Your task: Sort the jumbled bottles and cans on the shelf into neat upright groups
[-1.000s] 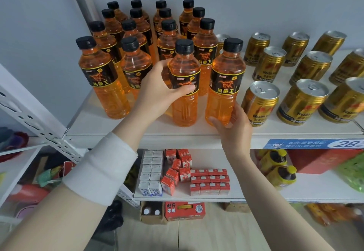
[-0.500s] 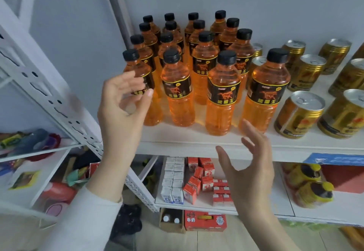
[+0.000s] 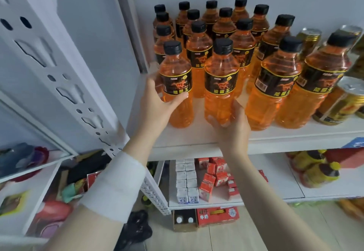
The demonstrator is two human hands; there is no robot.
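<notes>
Several orange drink bottles with black caps and black labels stand upright in rows on the white shelf (image 3: pixel 197 142). My left hand (image 3: pixel 155 105) grips the front-left bottle (image 3: pixel 176 73) from its left side, thumb across the label's lower edge. My right hand (image 3: pixel 232 124) holds the bottle beside it (image 3: pixel 221 77) near its base, fingers curled round the front. Two more front bottles (image 3: pixel 275 85) stand to the right. Gold cans (image 3: pixel 338 101) stand upright at the far right, partly cut off.
A white perforated shelf post (image 3: pixel 65 85) slants down at the left. The lower shelf (image 3: pixel 275 191) holds small white and red cartons (image 3: pixel 206 181) and yellow-capped bottles (image 3: pixel 315 172). A red box (image 3: pixel 216 215) sits on the floor.
Both hands were open in the air in front of the shelf; now each has closed round a front-row bottle. The view has shifted left and closer.
</notes>
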